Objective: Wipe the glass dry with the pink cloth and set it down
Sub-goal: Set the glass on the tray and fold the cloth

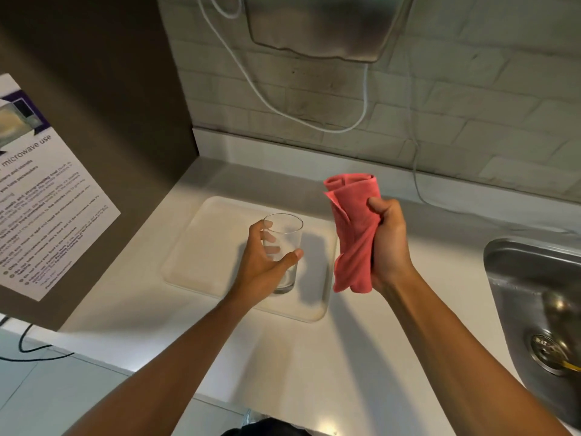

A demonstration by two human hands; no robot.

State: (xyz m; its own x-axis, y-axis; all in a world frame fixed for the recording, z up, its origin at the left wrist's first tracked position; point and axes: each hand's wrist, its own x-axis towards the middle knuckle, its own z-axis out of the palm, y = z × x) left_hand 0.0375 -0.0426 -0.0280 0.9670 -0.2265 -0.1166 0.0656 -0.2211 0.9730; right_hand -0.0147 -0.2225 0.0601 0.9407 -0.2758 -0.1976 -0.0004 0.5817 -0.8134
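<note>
Nearby, tray under glass, sink rightward

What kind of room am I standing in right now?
Probably a shared kitchen or pantry: a steel sink set in a white counter, a tiled wall, and a notice about microwave use.

One printed notice hangs on the brown panel at left. Its heading ends in "microwave use", in dark letters under a purple band with a photo of a microwave. The first word of the heading is cut off by the frame edge. The body lines and bullet points below are too blurred to read.
</note>
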